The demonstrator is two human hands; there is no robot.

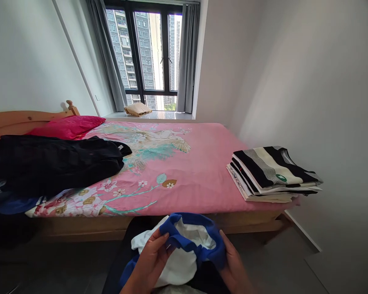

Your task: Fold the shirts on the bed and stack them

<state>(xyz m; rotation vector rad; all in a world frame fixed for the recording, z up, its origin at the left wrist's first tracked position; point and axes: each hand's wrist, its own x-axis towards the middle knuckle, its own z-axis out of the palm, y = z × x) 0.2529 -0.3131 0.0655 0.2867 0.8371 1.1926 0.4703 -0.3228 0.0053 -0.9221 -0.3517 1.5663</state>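
A white shirt with a blue collar is held over my lap, its blue neck opening facing up and spread into a loop. My left hand pinches the near left part of the blue collar between thumb and fingers. On the opposite side, my right hand grips the right part of the collar, with the thumb along its edge and the other fingers mostly hidden. The white body hangs bunched below and to the left, and a bit of blue shows at its lower left.
Ahead is a bed with a pink flowered sheet. A stack of folded shirts lies at its right edge. Dark clothes are heaped on the left, before a red pillow. A folded beige cloth rests on the windowsill.
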